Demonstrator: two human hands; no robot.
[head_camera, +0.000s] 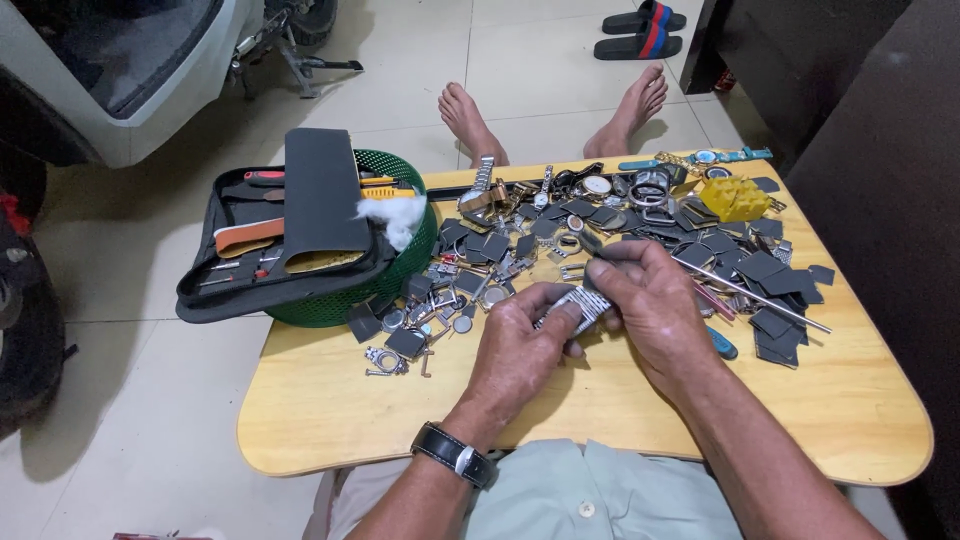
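Metal watch band (580, 305) lies between the two hands near the middle of the frame, a little above the wooden table (330, 420), and both hands hold it. Its long axis runs from lower left to upper right in the picture. The left hand (520, 350) comes from below and closes narrow on the lower left end, with the thumb and fingertips pinching the silver links. The right hand (650, 300) comes from the right side and closes on the upper right end, its fingers curled over the band so that this end is partly hidden. Both hands touch the band, so neither one is nearer; the left one shows more of its grip to the camera. A black wristwatch (455, 455) sits on the left wrist

Just behind the hands, toward the top of the frame, many small watch parts (500, 260) and dark square pieces (770, 270) are spread on the table. A long thin metal rod (750, 293) lies to the right of the right hand, pointing to lower right. A yellow block (733, 198) stands at upper right, and a green basket (400, 265) with a black tool case (300, 220) on it is at the left
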